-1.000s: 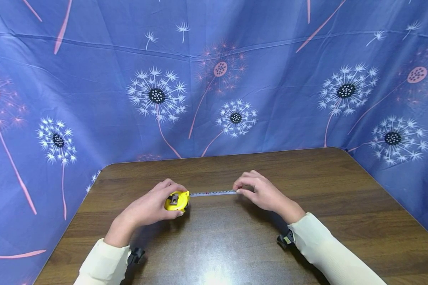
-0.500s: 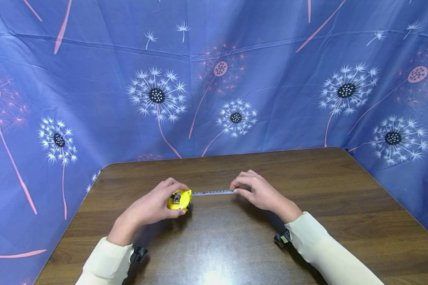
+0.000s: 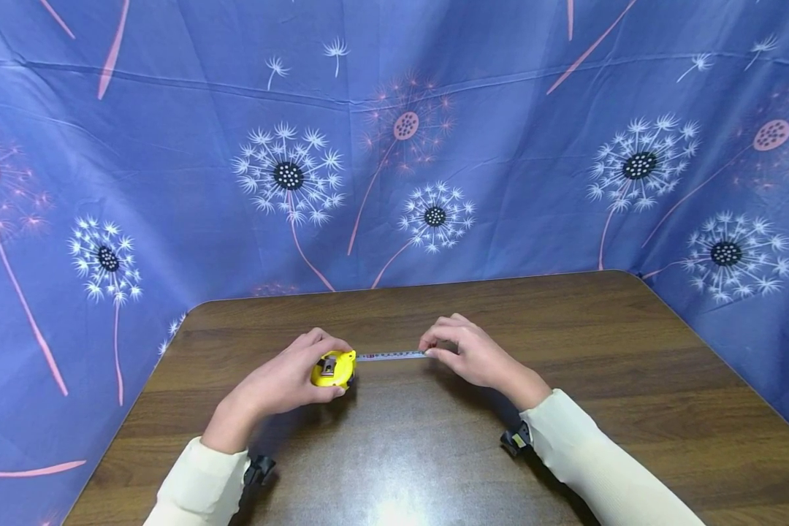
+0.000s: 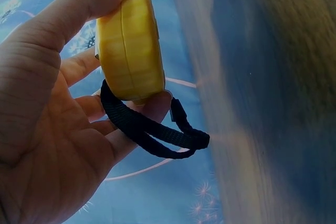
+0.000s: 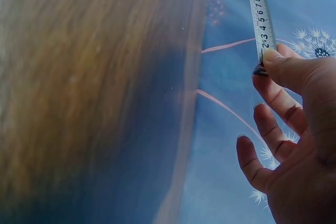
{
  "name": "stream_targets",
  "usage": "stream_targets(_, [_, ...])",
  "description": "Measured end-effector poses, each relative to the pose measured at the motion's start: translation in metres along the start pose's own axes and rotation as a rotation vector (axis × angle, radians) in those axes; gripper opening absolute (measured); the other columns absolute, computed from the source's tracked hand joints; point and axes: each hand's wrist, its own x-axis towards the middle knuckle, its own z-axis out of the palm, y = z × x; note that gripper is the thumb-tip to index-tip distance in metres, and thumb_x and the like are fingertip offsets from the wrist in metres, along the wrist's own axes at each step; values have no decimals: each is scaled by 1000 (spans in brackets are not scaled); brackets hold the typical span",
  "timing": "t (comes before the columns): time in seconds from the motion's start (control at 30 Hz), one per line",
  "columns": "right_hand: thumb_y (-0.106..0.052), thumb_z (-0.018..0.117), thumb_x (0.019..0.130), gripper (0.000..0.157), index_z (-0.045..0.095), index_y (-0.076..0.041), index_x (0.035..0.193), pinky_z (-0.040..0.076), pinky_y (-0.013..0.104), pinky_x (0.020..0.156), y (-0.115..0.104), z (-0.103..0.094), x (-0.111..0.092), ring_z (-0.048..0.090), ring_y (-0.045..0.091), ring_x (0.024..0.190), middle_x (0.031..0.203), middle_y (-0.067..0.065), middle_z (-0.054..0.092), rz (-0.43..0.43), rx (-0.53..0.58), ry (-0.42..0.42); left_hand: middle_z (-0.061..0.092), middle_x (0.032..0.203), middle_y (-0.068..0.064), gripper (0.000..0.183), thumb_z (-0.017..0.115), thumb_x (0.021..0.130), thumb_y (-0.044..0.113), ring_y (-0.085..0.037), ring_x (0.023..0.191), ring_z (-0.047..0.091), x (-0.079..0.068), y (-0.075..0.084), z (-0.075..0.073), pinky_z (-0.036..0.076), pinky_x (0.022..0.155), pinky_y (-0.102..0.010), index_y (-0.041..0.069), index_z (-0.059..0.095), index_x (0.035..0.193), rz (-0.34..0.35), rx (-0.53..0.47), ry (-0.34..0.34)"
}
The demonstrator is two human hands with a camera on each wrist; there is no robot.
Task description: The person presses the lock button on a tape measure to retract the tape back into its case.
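Note:
A yellow tape measure [image 3: 332, 370] is gripped by my left hand [image 3: 279, 376], thumb on the near side and fingers over the far side. Its white blade [image 3: 389, 356] runs straight out to the right, above the table. My right hand [image 3: 470, 354] pinches the blade's free end between thumb and forefinger; in the right wrist view the thumb [image 5: 286, 69] lies across the blade near the dark end hook [image 5: 260, 70]. From the case [image 4: 131, 48] a black wrist strap [image 4: 152, 132] hangs in a loop in the left wrist view.
Both hands are over a brown wood-grain table [image 3: 394, 424]. A blue cloth [image 3: 368, 161] with dandelion prints hangs behind its far edge and along the sides. Black wrist mounts [image 3: 516, 440] sit at both cream sleeves [image 3: 598, 460].
The exposed blade has become shorter. My right hand has moved left with the blade's end, while my left hand with the case has shifted slightly right.

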Motion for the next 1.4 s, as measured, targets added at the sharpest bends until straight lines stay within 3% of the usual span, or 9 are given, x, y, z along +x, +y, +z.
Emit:
stream_targets(0.4, [-13,74,96,11,75,-23,102,44,34,77,-4,4,2,53,15,92,100,-15,66,13,-6,-7,57,119,-3,56,85,84,31,-16,104,50,2,2,2,48,88,-38,21,62,134,-1,-2,-4])
stream_targets(0.77, [-12,75,95,10,76,-20,102,44,34,77,-8,7,7,55,17,90,96,-14,65,1,0,-1,55,117,3,56,85,84,31,-14,103,50,4,5,3,48,88,-37,22,62,134,12,-2,2])
stream_targets(1.1, [-13,74,96,10,75,-22,102,44,35,78,-12,10,10,58,26,92,96,-16,64,27,19,-21,56,118,1,56,85,85,31,-15,104,51,6,8,3,48,88,-37,21,62,135,21,-9,2])
stream_targets(1.4, [-13,75,96,9,75,-21,101,45,35,79,-14,13,12,54,15,91,95,-15,64,15,19,-8,55,117,1,56,85,84,32,-15,103,50,8,10,5,48,87,-36,22,62,134,13,-4,1])
